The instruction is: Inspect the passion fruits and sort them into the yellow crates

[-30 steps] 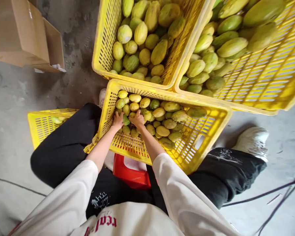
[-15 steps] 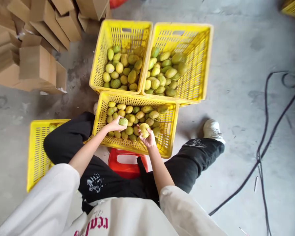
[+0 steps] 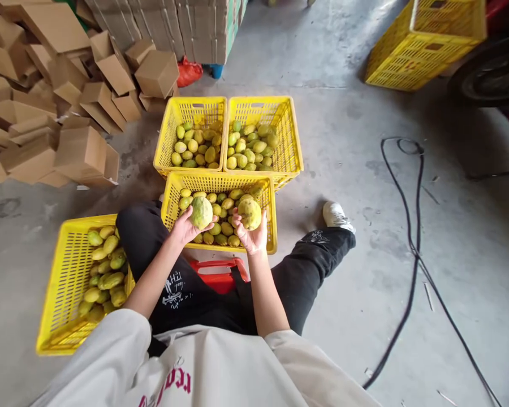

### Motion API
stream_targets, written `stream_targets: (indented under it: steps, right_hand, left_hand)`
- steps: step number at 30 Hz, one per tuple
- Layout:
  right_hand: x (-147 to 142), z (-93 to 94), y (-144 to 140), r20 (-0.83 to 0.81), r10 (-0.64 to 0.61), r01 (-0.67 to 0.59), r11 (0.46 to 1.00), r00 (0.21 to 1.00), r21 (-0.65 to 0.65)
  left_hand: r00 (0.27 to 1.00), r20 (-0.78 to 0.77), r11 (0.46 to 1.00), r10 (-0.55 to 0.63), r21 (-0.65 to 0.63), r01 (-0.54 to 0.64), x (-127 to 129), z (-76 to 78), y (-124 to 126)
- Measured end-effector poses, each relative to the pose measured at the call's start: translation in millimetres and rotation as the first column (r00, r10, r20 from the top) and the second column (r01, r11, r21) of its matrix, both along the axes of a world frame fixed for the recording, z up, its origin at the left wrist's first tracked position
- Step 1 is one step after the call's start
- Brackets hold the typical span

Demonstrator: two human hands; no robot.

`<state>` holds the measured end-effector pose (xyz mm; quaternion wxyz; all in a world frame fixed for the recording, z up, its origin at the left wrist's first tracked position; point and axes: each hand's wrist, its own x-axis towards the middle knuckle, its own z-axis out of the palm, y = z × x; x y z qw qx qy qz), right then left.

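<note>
Both hands are lifting fruit: the left hand (image 3: 183, 227) is cupping one green-yellow fruit (image 3: 201, 212), the right hand (image 3: 251, 234) another fruit (image 3: 249, 213), above the near crate (image 3: 270, 226). Judging by this, inspecting is under way; next, each needs placing in a crate, perhaps the left crate (image 3: 63, 294) or the far crates (image 3: 224, 121).

Many cardboard boxes (image 3: 68, 85) lie in a pile at far left, a black cable (image 3: 411, 249) runs across the concrete floor (image 3: 356, 294), and one empty yellow crate (image 3: 428, 45) stands far right

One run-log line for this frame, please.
left hand: holds fruit | right hand: holds fruit | both above front crate
</note>
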<state>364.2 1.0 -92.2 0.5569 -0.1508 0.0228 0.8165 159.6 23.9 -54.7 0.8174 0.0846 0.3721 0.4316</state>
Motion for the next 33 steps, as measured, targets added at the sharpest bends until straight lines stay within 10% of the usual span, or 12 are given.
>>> stream_targets:
  steps: [15, 33]
  right_hand:
    - [6, 18.8, -6, 0.228, -0.05, 0.015, 0.989, 0.972, 0.149]
    - [-13, 13.6, -1, 0.201, -0.004, 0.015, 0.998, 0.98, -0.054]
  left_hand:
    - [0.984, 0.12, 0.988, 0.131, 0.062, -0.14, 10, 1.4, 12]
    - [1.0, 0.024, 0.986, 0.016, 0.165, -0.02, 16, -5.8, 15]
